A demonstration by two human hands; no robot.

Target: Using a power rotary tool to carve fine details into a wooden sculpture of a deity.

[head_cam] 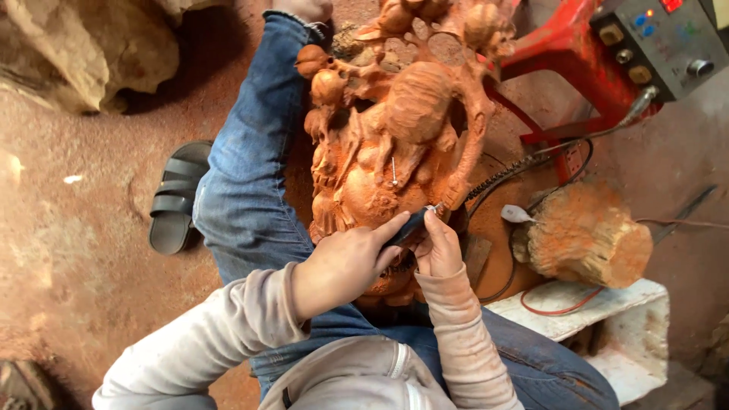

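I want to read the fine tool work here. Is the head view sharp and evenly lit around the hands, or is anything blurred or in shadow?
Head view: soft, even light, no glare; left hand, right hand and the dark rotary handpiece are fairly sharp against the reddish wood carving; shadow beneath the carving; frame edges bend slightly, as at the control box.

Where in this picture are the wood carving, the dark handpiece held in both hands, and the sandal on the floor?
wood carving point(414, 106): head view, on the rounded figure near its middle.
dark handpiece point(406, 228): head view, on its barrel between the fingers.
sandal point(176, 196): head view, on its straps.
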